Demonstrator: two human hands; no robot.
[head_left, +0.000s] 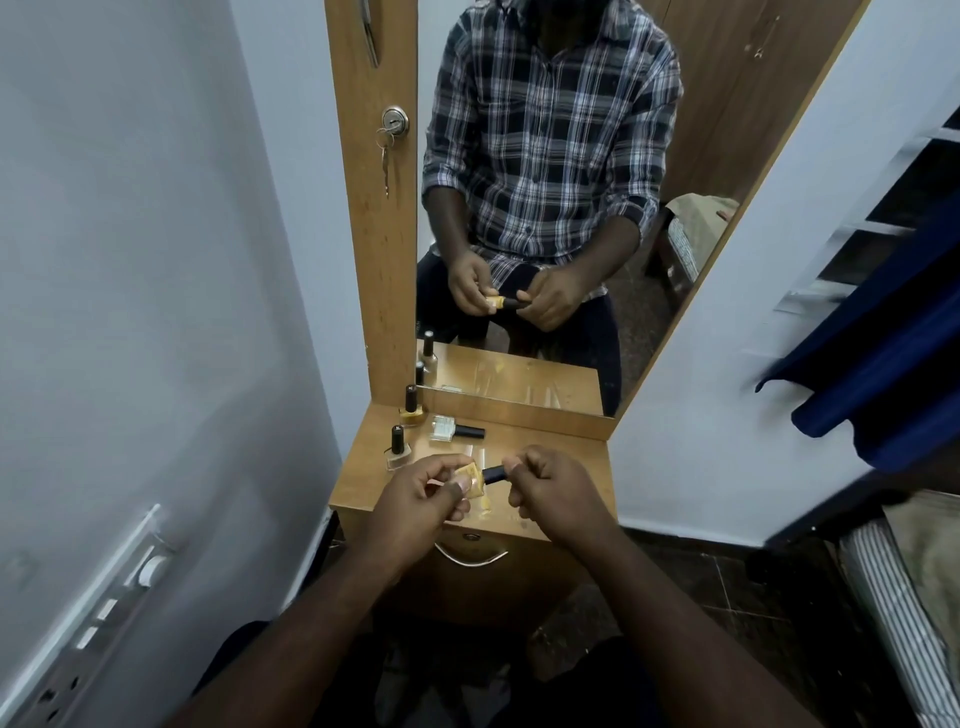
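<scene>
Above the dressing table (561, 457): you've got a yellow nail polish bottle (476, 484) lying sideways in the air between both hands, clear of the wood.
Left hand (415, 493): fingers curled in, with thumb and fingertips (462, 487) pinching the glass body. Much of the glass is covered by them.
Right hand (550, 488): fingers folded tight round the far end of the black cap (493, 474). Only the stretch of cap nearest the glass shows.
Cap and neck: the cap seems to sit on the bottle, but the join is tiny and half behind your thumb, so I can't call it snug or loose.
Mirror (727, 130): there's your grip from the front, bottle across, one hand at each end. The top of the reflection runs out of frame.
Back left of the table: a second yellow bottle (410, 408) stands upright right at the mirror's base.
Beside it: a clear bottle (454, 430) lies on its side, cap pointing right.
Nearer you: a pale bottle (397, 451) stands upright, just beside your left hand.
Drawer handle (470, 557): it curves out below your hands, its ends hidden by your wrists.
Wooden post: keys (384, 156) hang from the lock (395, 122).
Right edge: the blue cloth (883, 374) is blurred, and the striped mattress (893, 613) is cut off by the frame.
Lower left: the switch panel (104, 613) is cut off at the corner.
</scene>
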